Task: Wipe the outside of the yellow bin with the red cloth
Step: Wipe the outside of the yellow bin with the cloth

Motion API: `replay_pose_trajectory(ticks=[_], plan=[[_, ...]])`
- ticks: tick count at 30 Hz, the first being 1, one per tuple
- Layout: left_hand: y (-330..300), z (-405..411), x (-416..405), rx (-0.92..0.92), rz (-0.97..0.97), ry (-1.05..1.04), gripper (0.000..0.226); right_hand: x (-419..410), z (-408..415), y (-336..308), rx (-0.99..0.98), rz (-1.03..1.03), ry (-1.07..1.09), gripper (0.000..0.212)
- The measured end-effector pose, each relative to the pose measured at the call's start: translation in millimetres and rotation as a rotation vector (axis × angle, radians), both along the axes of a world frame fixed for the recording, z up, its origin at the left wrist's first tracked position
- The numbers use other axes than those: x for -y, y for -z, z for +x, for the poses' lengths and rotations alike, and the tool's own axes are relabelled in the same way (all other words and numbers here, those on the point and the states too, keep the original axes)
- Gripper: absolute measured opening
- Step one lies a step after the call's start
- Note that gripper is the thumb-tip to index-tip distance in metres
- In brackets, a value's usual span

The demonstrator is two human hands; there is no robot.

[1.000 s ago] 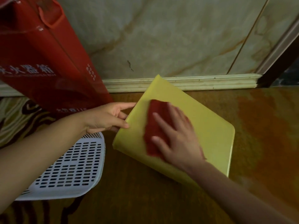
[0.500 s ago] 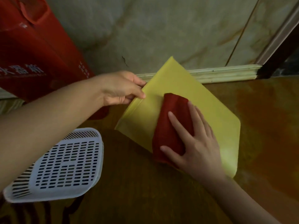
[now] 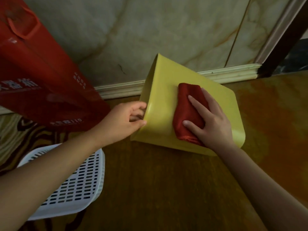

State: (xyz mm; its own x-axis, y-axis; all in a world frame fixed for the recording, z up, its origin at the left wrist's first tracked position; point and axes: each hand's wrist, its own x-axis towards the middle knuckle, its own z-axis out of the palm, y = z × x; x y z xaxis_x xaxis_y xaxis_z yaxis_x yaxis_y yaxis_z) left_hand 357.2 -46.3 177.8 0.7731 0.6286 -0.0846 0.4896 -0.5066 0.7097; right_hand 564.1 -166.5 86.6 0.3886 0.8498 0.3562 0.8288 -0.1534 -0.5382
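Observation:
The yellow bin [image 3: 163, 104] lies tipped on its side on the wooden floor near the wall, one broad face turned up. A folded red cloth [image 3: 185, 104] rests flat on that face. My right hand [image 3: 210, 120] presses the cloth down with fingers spread over it. My left hand [image 3: 123, 120] grips the bin's left edge, thumb on the outer face and fingers curled around the rim. The bin's opening and inside are hidden.
A white slotted plastic basket [image 3: 75, 185] lies on the floor at the lower left, partly under my left forearm. A large red paper bag [image 3: 38, 84] leans at the upper left. A marble wall with a pale skirting board [image 3: 230, 74] runs behind the bin.
The bin has turned so a narrow side face shows at the left. My left hand has shifted down its left edge. My right hand has slid the cloth up and to the right.

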Motion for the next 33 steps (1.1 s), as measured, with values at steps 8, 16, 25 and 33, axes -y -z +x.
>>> replay_pose_trajectory(ticks=[8,16,25,33], plan=[[-63.2,56.8,-5.0,0.198,-0.002,-0.248,0.032,-21.6,-22.7,-49.2,0.146,0.337,0.044,0.063],[-76.9,44.0,-49.2,0.170,-0.289,-0.491,0.028,22.2,45.8,17.5,-0.079,0.138,0.184,0.065],[-55.4,-14.8,-32.9,-0.082,-0.342,-0.339,0.058,-31.1,50.1,-9.2,-0.051,0.069,0.227,0.063],[-60.9,10.0,-51.7,0.043,-0.495,-0.307,0.050,-87.7,-45.2,-53.4,0.112,0.205,-0.113,0.062]])
